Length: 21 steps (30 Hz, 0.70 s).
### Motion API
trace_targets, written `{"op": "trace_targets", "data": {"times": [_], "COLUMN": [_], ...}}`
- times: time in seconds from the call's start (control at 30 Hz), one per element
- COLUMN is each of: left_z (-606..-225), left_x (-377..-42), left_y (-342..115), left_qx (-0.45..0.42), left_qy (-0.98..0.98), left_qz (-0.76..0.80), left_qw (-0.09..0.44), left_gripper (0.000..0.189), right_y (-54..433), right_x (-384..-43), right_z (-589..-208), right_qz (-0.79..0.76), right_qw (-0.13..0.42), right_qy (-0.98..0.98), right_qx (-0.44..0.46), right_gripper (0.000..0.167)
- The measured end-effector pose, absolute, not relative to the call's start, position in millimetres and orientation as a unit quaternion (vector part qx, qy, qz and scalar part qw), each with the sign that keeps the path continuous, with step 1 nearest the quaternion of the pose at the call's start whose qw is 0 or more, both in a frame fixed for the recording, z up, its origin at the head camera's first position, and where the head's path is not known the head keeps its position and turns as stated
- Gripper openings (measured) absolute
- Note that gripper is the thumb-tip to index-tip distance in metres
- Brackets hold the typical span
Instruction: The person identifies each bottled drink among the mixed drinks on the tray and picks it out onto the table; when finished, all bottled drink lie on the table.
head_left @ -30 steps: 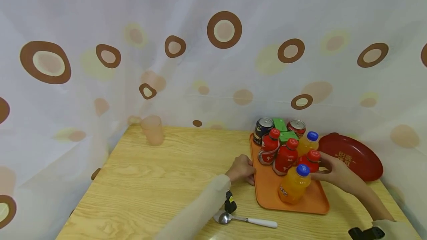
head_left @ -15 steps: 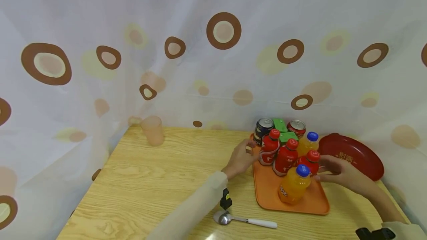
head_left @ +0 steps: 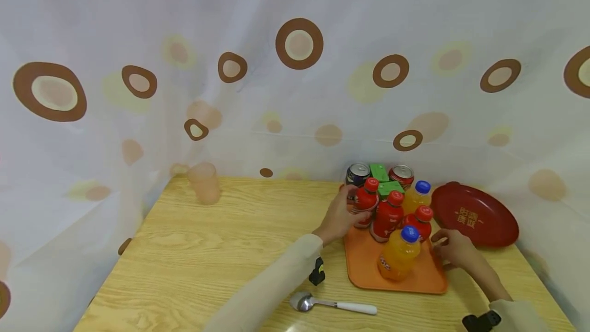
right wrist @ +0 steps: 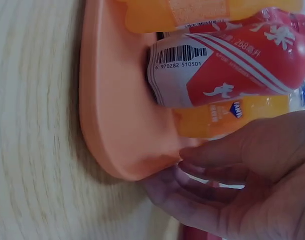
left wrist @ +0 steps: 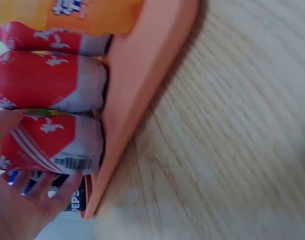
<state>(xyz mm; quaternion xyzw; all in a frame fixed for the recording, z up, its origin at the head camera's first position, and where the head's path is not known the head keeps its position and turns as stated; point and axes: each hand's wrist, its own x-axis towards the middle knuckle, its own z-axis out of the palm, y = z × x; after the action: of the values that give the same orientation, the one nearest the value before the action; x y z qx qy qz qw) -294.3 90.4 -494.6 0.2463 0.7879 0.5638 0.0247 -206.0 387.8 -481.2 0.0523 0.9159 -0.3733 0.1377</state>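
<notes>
My left hand (head_left: 338,219) holds the leftmost red bottle (head_left: 366,199), thumb on one side and fingers on the other, as the left wrist view shows. This bottle stands on an orange tray (head_left: 364,273). Two more red bottles, a middle one (head_left: 387,219) and a right one (head_left: 417,224), stand beside it. An orange soda bottle (head_left: 399,257) is in front, and a second orange soda bottle (head_left: 417,201) is farther back. My right hand (head_left: 456,250) pinches the tray's right rim; in the right wrist view the thumb (right wrist: 212,152) lies on the rim with fingers below.
Behind the bottles are a dark can (head_left: 358,173), a red can (head_left: 401,175) and green boxes (head_left: 389,188). A dark red oval plate (head_left: 493,214) lies right of the tray. A white-handled spoon (head_left: 355,308) lies in front; a translucent cup (head_left: 204,183) stands at the back left.
My left hand has left the tray's left rim and moved up onto the leftmost red bottle. My right hand has dropped from beside the right red bottle to the tray's right rim.
</notes>
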Motion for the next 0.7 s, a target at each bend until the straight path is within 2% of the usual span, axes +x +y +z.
{"op": "trace_targets", "data": {"times": [0.13,0.43,0.7], "left_z": [-498.3,-515.2,-499.2], "left_x": [-302.0,-300.6,-310.2], "left_y": [91.2,93.3,71.5], "left_qx": [0.257,0.269,0.275], "left_qy": [0.794,0.800,0.759], "left_qz": [0.551,0.536,0.588], "left_qw": [0.021,0.013,0.053], "left_gripper": [0.076,0.070,0.069], "right_y": [391.7,389.5,393.1], "right_x": [-211.4,-210.6,-214.7], "right_z": [-484.0,-489.8,-483.0], "right_qz": [-0.351,-0.344,-0.359], "right_qw": [0.129,0.141,0.139], "right_qy": [0.926,0.926,0.922], "right_qx": [0.059,0.065,0.041], "right_gripper": [0.026,0.018,0.021]}}
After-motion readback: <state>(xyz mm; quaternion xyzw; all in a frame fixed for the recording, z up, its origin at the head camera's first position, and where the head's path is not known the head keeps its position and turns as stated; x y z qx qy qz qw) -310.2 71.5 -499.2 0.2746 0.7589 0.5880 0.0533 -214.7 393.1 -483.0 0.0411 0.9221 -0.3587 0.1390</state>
